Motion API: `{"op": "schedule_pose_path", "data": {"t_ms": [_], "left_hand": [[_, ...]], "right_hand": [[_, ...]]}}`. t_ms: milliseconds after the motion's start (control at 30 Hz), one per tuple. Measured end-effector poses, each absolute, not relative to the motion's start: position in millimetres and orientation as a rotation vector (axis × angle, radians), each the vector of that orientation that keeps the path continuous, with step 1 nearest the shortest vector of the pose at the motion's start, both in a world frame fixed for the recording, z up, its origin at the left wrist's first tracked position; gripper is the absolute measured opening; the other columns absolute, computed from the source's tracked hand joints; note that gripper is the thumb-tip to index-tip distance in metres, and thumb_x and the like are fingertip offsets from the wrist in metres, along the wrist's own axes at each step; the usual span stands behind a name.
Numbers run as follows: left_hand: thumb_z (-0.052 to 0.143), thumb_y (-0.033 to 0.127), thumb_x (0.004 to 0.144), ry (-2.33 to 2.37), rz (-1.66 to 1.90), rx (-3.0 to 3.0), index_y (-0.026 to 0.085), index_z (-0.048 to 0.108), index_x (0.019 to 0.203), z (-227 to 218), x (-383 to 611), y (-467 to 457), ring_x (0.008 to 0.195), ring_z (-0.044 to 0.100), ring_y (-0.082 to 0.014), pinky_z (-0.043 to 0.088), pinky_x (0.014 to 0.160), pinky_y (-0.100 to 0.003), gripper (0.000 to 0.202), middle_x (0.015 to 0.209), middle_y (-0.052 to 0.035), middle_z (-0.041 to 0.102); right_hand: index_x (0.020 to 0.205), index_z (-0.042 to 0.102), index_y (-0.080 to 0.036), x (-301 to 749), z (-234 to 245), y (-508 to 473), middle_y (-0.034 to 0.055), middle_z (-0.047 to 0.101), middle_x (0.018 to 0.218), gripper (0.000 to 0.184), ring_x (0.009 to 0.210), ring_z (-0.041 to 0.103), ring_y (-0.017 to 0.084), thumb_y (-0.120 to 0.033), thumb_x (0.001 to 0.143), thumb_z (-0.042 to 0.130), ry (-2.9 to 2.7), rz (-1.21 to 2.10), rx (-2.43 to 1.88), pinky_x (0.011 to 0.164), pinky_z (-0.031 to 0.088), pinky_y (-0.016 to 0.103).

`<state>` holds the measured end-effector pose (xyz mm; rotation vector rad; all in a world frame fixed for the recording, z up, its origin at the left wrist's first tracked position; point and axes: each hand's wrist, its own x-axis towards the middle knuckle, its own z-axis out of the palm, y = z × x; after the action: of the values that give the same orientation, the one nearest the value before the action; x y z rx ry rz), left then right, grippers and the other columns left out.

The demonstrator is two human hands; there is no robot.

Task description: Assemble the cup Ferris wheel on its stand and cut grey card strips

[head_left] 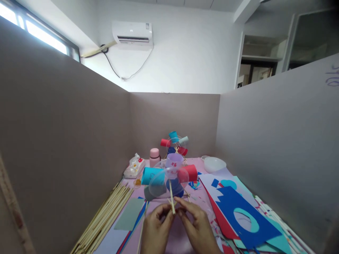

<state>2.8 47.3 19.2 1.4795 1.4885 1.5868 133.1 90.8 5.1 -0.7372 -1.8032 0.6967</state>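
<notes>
Wooden stick (171,193) | axis steep, near end down | left fingers (161,210), right fingers (187,204) grasping it

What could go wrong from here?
If the left hand or right hand slips at the stick, the cups just beyond could tilt.

The stick pile left of the hands might scatter if an arm knocks it.

The blue paper overlaps other sheets, so a brush from the right arm may shift them.
</notes>
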Motion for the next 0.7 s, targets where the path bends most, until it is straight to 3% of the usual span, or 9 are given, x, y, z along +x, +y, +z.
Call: {"op": "schedule_pose_path", "data": {"t_ms": [367,600,700], "left_hand": [[0.064,0.032,0.07,1.437,1.625,1.444,0.017,0.071,0.086,20.4,2.4,48.5,0.081,0.067,-0.022,0.052,0.075,-0.028,0.023,0.088,-0.0074,0.074],[0.067,0.039,0.067,1.418,1.607,1.365,0.016,0.067,0.093,12.5,-2.0,50.2,0.092,0.065,-0.0241,0.051,0.083,-0.03,0.034,0.098,-0.01,0.072],[0.066,0.044,0.066,1.508,1.592,1.343,0.017,0.066,0.095,9.2,-6.4,44.3,0.097,0.063,-0.0254,0.05,0.085,-0.032,0.04,0.101,-0.01,0.071]], "right_hand": [[0.109,0.062,-0.03,132.4,8.3,89.8,0.0039,0.069,0.105,0.031,0.097,0.061,0.024,-0.023,0.081,0.052,-1.816,0.69,-0.75,0.087,0.047,0.042],[0.123,0.05,-0.029,133.8,-0.7,91.7,0.0035,0.068,0.104,0.043,0.094,0.062,0.02,-0.021,0.081,0.051,-1.829,0.654,-0.73,0.085,0.049,0.034],[0.122,0.053,-0.026,142.1,-0.7,90.8,0.0046,0.069,0.098,0.041,0.091,0.063,0.02,-0.024,0.081,0.052,-1.738,0.642,-0.769,0.083,0.05,0.031]]}}
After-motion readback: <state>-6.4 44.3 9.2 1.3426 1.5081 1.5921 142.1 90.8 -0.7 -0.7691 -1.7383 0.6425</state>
